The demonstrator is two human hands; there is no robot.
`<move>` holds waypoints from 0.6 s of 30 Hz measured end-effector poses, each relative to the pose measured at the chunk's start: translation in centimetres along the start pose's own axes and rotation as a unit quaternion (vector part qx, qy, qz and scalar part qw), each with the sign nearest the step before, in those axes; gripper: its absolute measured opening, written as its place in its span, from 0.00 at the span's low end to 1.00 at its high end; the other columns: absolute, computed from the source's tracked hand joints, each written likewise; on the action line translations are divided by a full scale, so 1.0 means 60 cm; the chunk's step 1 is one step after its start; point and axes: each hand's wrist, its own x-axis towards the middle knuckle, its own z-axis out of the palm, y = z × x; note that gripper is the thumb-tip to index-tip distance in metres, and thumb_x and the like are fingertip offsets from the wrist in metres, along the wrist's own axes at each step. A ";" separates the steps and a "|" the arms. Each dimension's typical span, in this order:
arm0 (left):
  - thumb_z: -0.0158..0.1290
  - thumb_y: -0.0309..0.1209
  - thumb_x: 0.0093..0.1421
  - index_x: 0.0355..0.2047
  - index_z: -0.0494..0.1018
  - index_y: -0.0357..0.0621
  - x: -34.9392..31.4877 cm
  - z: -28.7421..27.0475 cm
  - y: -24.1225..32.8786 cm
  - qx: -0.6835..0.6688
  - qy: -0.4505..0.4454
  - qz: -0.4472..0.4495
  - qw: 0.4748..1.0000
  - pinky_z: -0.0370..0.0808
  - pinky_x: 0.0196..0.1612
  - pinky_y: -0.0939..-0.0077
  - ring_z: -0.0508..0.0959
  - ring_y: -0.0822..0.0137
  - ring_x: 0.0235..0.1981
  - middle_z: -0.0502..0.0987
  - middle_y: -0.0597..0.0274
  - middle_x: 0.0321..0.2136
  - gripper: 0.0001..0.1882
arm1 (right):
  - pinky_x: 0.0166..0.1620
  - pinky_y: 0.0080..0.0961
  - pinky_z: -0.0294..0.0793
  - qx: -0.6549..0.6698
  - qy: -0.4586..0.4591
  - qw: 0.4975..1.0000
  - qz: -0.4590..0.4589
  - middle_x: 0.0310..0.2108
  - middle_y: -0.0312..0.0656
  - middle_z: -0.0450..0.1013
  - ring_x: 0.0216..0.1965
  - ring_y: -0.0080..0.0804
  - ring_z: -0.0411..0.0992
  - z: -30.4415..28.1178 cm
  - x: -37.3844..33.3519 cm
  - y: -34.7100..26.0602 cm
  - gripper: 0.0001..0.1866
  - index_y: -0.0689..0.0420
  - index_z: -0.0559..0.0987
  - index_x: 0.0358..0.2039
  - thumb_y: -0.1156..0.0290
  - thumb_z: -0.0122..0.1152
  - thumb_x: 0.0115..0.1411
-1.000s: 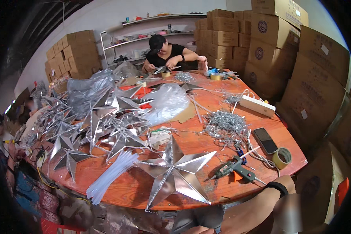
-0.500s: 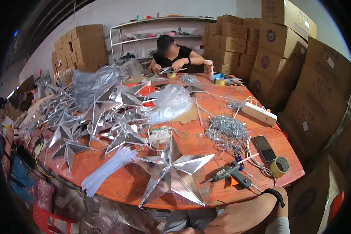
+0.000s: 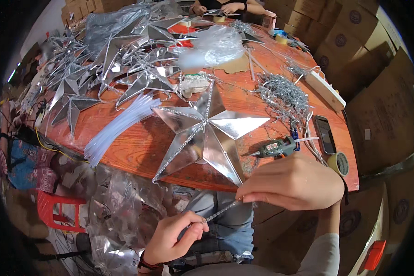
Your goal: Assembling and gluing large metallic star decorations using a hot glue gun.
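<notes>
Pinching a thin silver beaded strand [image 3: 222,211], left hand [image 3: 175,237] and right hand [image 3: 294,184] are clamped on it; it spans between them, near six o'clock from the silver five-pointed star [image 3: 211,138]; a hot-glue gun [image 3: 277,147] lies at the star's four o'clock.

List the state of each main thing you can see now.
Silver strand, stretched straight
Left hand, pinching the strand
Right hand, pinching the strand
Large star, ridges partly beaded
Glue gun, lying down
Phone, face up, screen dark
Clear sticks, loosely bundled
Silver tinsel, tangled heap
Clear plastic bag, crumpled
</notes>
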 end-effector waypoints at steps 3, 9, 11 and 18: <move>0.46 0.24 0.58 0.27 0.69 0.36 -0.012 -0.003 0.004 0.006 0.035 0.004 0.999 0.68 0.24 0.83 0.72 0.76 0.19 0.73 0.63 0.22 0.05 | 0.29 0.27 0.70 0.028 0.033 0.999 0.006 0.27 0.37 0.73 0.27 0.33 0.72 0.000 0.008 0.001 0.08 0.55 0.76 0.36 0.75 0.55 0.54; 0.44 0.28 0.60 0.24 0.66 0.37 -0.021 -0.013 0.004 -0.046 0.023 -0.058 0.997 0.61 0.20 0.85 0.64 0.80 0.15 0.67 0.67 0.15 0.09 | 0.27 0.22 0.70 0.047 0.011 0.994 0.100 0.26 0.37 0.74 0.25 0.28 0.73 -0.005 0.011 -0.002 0.12 0.57 0.74 0.39 0.82 0.51 0.54; 0.45 0.28 0.60 0.24 0.65 0.37 -0.020 -0.013 -0.006 -0.092 0.029 -0.074 0.993 0.59 0.20 0.85 0.62 0.80 0.15 0.65 0.69 0.15 0.09 | 0.23 0.27 0.69 0.161 0.058 0.975 0.145 0.18 0.42 0.72 0.18 0.35 0.73 -0.004 0.017 -0.003 0.05 0.58 0.72 0.33 0.74 0.54 0.55; 0.51 0.30 0.58 0.22 0.62 0.39 0.003 -0.008 -0.029 -0.046 0.014 -0.004 0.999 0.52 0.17 0.82 0.55 0.80 0.14 0.59 0.71 0.12 0.12 | 0.25 0.24 0.70 0.097 0.096 0.985 0.103 0.20 0.43 0.73 0.21 0.33 0.74 -0.004 0.023 0.024 0.05 0.59 0.72 0.31 0.73 0.56 0.54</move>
